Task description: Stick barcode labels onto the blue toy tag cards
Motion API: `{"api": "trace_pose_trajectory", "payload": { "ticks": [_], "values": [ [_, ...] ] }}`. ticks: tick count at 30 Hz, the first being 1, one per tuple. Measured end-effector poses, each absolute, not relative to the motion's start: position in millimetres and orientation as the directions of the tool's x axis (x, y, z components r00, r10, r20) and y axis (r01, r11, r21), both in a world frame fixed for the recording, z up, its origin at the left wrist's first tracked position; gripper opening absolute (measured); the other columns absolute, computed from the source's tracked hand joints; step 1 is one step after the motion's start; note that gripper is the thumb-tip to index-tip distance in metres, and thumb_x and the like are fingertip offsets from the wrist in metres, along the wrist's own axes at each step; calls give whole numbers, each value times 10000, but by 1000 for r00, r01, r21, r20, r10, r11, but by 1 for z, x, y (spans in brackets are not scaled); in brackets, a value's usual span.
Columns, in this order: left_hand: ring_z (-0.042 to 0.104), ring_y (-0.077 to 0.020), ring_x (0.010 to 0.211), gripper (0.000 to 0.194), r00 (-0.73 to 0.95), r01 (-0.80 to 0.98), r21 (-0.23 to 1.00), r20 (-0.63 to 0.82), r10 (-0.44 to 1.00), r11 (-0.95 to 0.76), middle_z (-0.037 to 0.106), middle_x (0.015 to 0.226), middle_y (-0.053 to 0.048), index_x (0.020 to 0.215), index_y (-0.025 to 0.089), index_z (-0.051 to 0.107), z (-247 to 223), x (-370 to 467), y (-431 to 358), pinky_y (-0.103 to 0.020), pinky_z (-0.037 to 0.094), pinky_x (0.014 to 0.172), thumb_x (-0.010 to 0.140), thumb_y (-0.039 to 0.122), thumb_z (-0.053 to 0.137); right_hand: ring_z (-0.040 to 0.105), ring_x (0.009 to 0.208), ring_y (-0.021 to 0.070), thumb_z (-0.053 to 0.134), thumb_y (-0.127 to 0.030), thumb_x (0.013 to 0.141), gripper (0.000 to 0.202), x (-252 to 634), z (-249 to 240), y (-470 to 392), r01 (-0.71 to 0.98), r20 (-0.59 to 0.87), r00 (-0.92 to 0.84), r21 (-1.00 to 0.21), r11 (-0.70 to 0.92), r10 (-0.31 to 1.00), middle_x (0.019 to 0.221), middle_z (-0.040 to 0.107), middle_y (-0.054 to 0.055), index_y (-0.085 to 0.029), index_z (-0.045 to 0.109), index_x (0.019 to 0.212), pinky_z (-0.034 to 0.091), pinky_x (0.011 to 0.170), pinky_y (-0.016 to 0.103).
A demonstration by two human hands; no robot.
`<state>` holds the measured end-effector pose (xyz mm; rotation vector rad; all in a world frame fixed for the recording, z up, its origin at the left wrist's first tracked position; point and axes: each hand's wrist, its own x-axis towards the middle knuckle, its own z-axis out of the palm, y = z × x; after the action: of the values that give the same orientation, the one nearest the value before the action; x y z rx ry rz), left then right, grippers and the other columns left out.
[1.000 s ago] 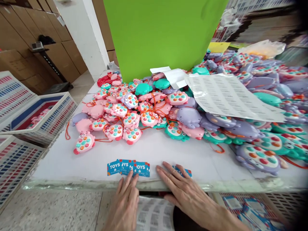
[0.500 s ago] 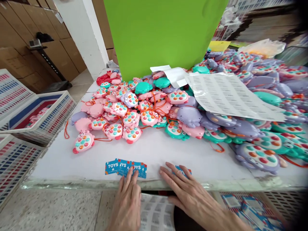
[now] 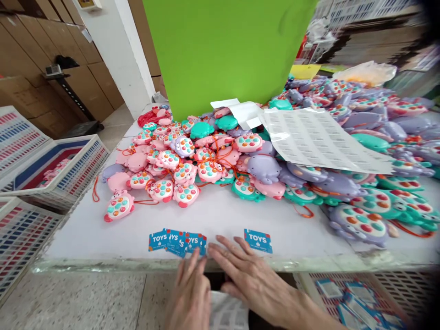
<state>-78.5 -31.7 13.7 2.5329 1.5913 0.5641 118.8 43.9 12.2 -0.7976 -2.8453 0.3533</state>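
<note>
Hands, two, bare. Left hand (image 3: 192, 291): fingers straight and close together, tips at the lower edge of the card row; thumb hidden, so whether its grip pinches anything cannot be told. Right hand (image 3: 247, 275): grip spread, palm down over the edge of the bench (image 3: 220, 215), fingertips just beside the row's right end.

Card row (image 3: 177, 242): several blue cards marked "TOYS", overlapping, near the front edge of the bench.

Single card (image 3: 257, 240): blue, same wording, face up, lying apart to the right of the right hand.

Lower sheet (image 3: 228, 311): printed, below the bench edge, between the hands.

Toys (image 3: 187, 195): pink, purple and green animals with coloured buttons and orange cords, heaped behind the cards and to the right.

Upper sheet (image 3: 316, 137): printed with small blocks, lying across the heap.

Basket (image 3: 395, 293): plastic, lower right, holding more cards.

Board (image 3: 223, 50): bright green, upright behind the toys.
</note>
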Motion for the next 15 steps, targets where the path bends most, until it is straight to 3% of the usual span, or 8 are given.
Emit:
{"api": "trace_pose_trajectory", "payload": {
  "ticks": [3, 5, 10, 15],
  "values": [
    [389, -233, 1296, 465, 274, 881, 327, 237, 932, -342, 472, 1379, -112, 1364, 182, 336, 23, -99, -38, -376, 415, 1014, 905, 111, 354, 267, 1364, 250, 464, -356, 926, 561, 95, 13, 49, 424, 92, -872, -347, 837, 480, 1466, 343, 92, -136, 296, 1413, 334, 1057, 482],
    [354, -242, 1316, 471, 286, 891, 308, 192, 939, -334, 424, 1414, -115, 1378, 178, 311, 23, -105, -34, -401, 411, 1017, 911, 128, 355, 269, 1365, 231, 437, -364, 938, 513, 96, 10, 53, 398, 90, -886, -355, 846, 455, 1462, 359, 71, -150, 336, 1394, 314, 1078, 459],
    [256, -256, 1358, 397, 415, 876, 208, 135, 900, -435, 393, 1435, -110, 1238, 156, 439, 5, -103, -18, -463, 377, 1038, 852, 77, 397, 350, 1327, 239, 457, -245, 931, 414, 138, 3, 54, 421, 99, -887, -229, 878, 451, 1427, 420, 61, -166, 429, 1336, 337, 1068, 446],
    [284, -290, 1342, 289, 452, 869, 163, 124, 884, -467, 430, 1401, -153, 1049, 144, 520, 4, -92, -17, -502, 416, 992, 824, 37, 373, 400, 1294, 275, 472, -274, 925, 390, 151, 1, 42, 502, 166, -840, -126, 856, 517, 1415, 424, 114, -155, 481, 1297, 409, 1010, 450]
  ]
}}
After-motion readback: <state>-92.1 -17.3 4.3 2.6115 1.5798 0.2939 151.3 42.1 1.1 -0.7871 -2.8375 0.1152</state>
